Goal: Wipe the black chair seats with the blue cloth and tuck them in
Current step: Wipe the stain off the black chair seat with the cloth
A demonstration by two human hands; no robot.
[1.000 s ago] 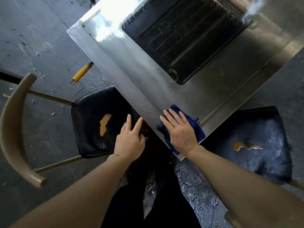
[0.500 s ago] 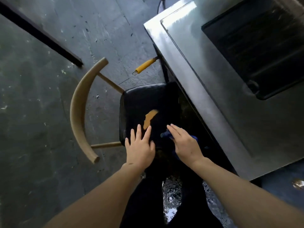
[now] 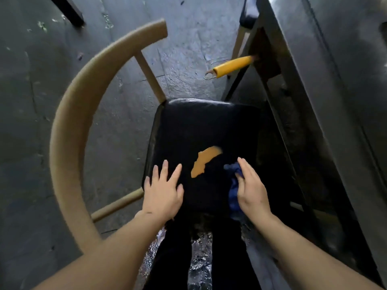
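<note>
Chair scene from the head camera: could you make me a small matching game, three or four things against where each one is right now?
Things:
1. blue cloth
2. left hand
3. orange patch
4. yellow handle

Places:
A. sticking out from under the metal table
B. middle of the black seat
C. under the right hand
D. flat on the seat's near left part

Pairs: 1-C, 2-D, 3-B, 4-A

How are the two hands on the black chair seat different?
The left hand lies flat and empty on the black padded chair seat, fingers spread. The right hand has the crumpled blue cloth under it and its fingers close together. The left is nearer the curved tan wooden backrest. Both are bare.
</note>
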